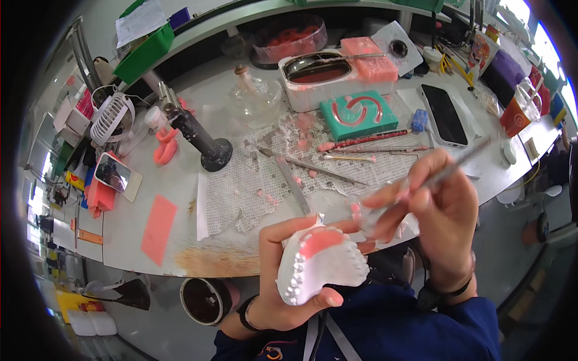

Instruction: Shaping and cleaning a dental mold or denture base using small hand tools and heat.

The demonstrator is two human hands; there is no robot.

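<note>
Firstly, at far left of the counter (124, 236), one white fan (114, 117) stands behind one white-framed flat device (113, 172), screen or mirror undetermined. One pink sheet (159, 228) lies near one pink coiled piece (165, 147); its long axis runs near to far. Next are one black cylindrical stand (208, 144) on a round base, one spread printed paper (226, 195) and one clear glass flask (256, 105).

Of the two hands, the left (271, 283) is curled around one white dental cast (322, 268), thumb on the near edge, fingers along the left and far sides. The cast is held at the counter's near edge, before the body. Its curved front, bearing one pink patch (322, 242), points away from the wearer; the open end faces back toward the body, so its front-to-back axis runs far to near.

Beyond lie two metal blades (294, 188), one white-rimmed pan (319, 72), one pink block (368, 57), and one green block (361, 127) carrying two curved pink strips (355, 114). One red rod (364, 139) and one cotton swab (349, 158) lie nearer; one black phone (444, 114) is further right.

The right hand (448, 210) is closed in a pinch on one slim metal tool (462, 161), slanting from upper right to lower left. Its lower end is blurred; contact with the cast cannot be told. One red cup (518, 114) stands at far right.
</note>
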